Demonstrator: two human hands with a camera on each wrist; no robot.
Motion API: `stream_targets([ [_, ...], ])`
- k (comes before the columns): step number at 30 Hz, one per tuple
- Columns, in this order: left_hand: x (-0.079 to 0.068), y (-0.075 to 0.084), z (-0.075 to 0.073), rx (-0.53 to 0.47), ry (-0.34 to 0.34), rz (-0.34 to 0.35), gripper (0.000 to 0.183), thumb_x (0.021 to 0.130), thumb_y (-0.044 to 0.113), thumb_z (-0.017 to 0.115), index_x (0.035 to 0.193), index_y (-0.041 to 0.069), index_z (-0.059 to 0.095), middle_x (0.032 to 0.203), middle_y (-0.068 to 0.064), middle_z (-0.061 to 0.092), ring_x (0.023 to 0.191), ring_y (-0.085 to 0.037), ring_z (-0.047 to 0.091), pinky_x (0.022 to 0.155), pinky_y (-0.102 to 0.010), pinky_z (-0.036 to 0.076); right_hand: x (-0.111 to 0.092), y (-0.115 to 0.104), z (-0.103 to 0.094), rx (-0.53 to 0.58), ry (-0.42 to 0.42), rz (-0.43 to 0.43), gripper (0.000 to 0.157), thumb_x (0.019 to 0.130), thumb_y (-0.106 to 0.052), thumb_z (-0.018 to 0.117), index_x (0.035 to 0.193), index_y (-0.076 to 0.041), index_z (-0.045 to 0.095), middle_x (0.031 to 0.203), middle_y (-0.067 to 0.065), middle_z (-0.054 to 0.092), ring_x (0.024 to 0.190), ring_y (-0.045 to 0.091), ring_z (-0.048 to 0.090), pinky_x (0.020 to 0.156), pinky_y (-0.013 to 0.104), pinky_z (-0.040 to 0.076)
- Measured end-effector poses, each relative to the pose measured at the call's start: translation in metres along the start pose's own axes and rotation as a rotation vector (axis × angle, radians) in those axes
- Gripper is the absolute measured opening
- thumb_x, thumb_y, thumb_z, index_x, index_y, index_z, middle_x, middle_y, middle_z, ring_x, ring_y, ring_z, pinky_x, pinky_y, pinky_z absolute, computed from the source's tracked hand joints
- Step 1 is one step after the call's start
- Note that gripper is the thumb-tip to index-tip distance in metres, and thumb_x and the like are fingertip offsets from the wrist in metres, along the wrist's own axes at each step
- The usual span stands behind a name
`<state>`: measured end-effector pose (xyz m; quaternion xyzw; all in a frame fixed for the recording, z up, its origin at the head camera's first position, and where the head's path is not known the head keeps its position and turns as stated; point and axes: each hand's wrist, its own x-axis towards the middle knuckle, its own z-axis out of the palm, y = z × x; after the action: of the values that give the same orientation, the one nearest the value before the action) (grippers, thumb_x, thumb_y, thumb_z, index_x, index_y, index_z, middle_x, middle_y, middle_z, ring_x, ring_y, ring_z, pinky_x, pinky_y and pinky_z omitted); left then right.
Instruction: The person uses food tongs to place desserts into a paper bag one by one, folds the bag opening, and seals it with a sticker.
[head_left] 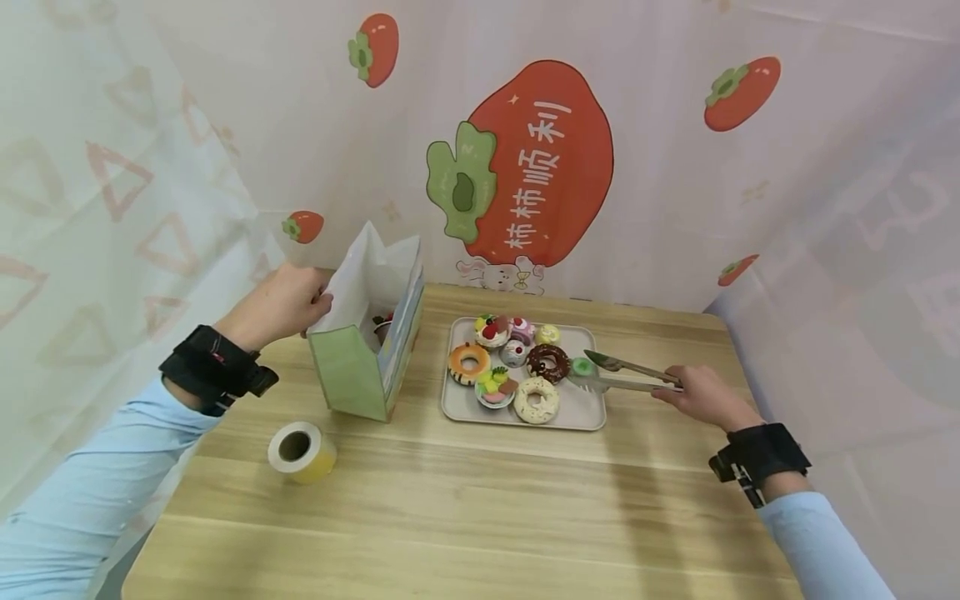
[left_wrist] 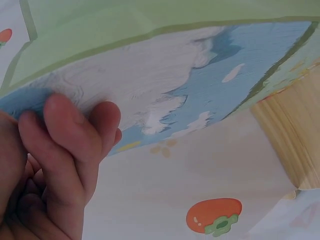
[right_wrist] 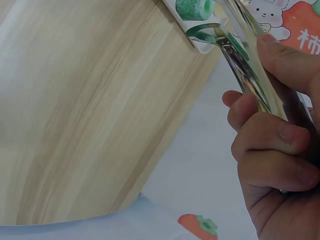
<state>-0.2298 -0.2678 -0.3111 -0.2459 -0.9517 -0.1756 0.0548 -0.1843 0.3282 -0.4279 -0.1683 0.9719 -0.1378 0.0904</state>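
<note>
My left hand [head_left: 288, 304] grips the upper left edge of a standing paper bag [head_left: 345, 379]. Its curled fingers [left_wrist: 75, 125] lie against the bag's blue-and-white painted side [left_wrist: 150, 85]. The bag is open at the top, and a small cup-like item with red on it [head_left: 382, 325] shows inside. In my right hand [head_left: 705, 396] I hold metal tongs [head_left: 637, 375]. Their parted tips reach over the right side of a tray [head_left: 577, 417], about a small green round piece [head_left: 582, 367]. Whether the tips touch it I cannot tell.
Several toy pastries share the tray, among them a chocolate donut [head_left: 548, 363], a cream donut [head_left: 536, 400], an orange donut [head_left: 469, 364] and a fruit cup [head_left: 495, 388]. A tape roll [head_left: 302, 452] stands in front of the bag on the wooden table [head_left: 480, 517]. Printed curtains surround the table's back and sides.
</note>
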Motion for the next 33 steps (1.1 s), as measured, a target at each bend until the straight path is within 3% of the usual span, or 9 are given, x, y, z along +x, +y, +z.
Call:
stream_targets([
  [6, -0.001, 0.001, -0.001, -0.008, -0.021, -0.017, 0.014, 0.090, -0.004, 0.054, 0.079, 0.004, 0.056, 0.066, -0.008, 0.048, 0.041, -0.011, 0.048, 0.050, -0.027, 0.041, 0.003, -0.002, 0.001, -0.012, 0.001, -0.045, 0.021, 0.090, -0.022, 0.072, 0.085, -0.001, 0.068, 0.064, -0.002, 0.057, 0.054, 0.009, 0.042, 0.052, 0.027, 0.033],
  [16, -0.002, 0.001, -0.005, -0.002, -0.056, -0.019, 0.020, 0.093, 0.000, 0.053, 0.074, 0.005, 0.056, 0.057, -0.004, 0.049, 0.041, -0.008, 0.047, 0.048, -0.027, 0.039, 0.013, -0.013, -0.007, -0.122, -0.014, -0.102, 0.025, 0.088, -0.017, 0.073, 0.095, 0.006, 0.066, 0.076, 0.009, 0.066, 0.061, 0.016, 0.058, 0.058, 0.034, 0.047],
  [19, -0.002, 0.000, -0.006, 0.004, -0.059, -0.020, 0.022, 0.093, 0.000, 0.053, 0.072, 0.005, 0.054, 0.054, -0.003, 0.048, 0.041, -0.008, 0.047, 0.048, -0.027, 0.038, 0.017, -0.018, -0.011, -0.156, -0.032, -0.104, 0.020, 0.089, -0.018, 0.073, 0.085, 0.000, 0.063, 0.067, 0.004, 0.059, 0.056, 0.012, 0.049, 0.054, 0.029, 0.040],
  [22, -0.002, 0.000, -0.006, 0.006, -0.045, -0.016, 0.023, 0.093, -0.001, 0.052, 0.071, 0.006, 0.053, 0.055, -0.004, 0.047, 0.042, -0.009, 0.047, 0.048, -0.027, 0.038, 0.021, -0.021, -0.015, -0.182, -0.033, -0.112, 0.025, 0.090, -0.018, 0.072, 0.075, -0.007, 0.056, 0.061, 0.000, 0.048, 0.053, 0.010, 0.040, 0.053, 0.026, 0.032],
  [26, -0.003, 0.000, -0.005, 0.010, -0.028, -0.018, 0.024, 0.092, -0.001, 0.052, 0.070, 0.006, 0.052, 0.055, -0.004, 0.047, 0.041, -0.010, 0.047, 0.049, -0.027, 0.038, 0.026, -0.022, -0.017, -0.214, -0.017, -0.131, 0.029, 0.089, -0.017, 0.072, 0.069, -0.010, 0.052, 0.058, -0.002, 0.042, 0.052, 0.009, 0.036, 0.053, 0.025, 0.029],
  [31, -0.003, 0.001, -0.004, 0.017, -0.050, -0.034, 0.023, 0.093, 0.000, 0.052, 0.071, 0.006, 0.053, 0.053, -0.003, 0.049, 0.041, -0.009, 0.049, 0.049, -0.027, 0.039, 0.023, -0.020, -0.017, -0.220, -0.008, -0.143, 0.029, 0.089, -0.017, 0.073, 0.069, -0.010, 0.054, 0.057, -0.001, 0.044, 0.051, 0.010, 0.038, 0.054, 0.026, 0.031],
  [33, -0.002, 0.001, -0.003, 0.013, -0.065, -0.036, 0.023, 0.093, 0.001, 0.052, 0.071, 0.006, 0.054, 0.052, -0.002, 0.050, 0.041, -0.009, 0.049, 0.048, -0.027, 0.039, 0.019, -0.019, -0.017, -0.219, 0.002, -0.145, 0.023, 0.088, -0.017, 0.073, 0.074, -0.004, 0.061, 0.061, 0.003, 0.053, 0.053, 0.013, 0.047, 0.054, 0.029, 0.038],
])
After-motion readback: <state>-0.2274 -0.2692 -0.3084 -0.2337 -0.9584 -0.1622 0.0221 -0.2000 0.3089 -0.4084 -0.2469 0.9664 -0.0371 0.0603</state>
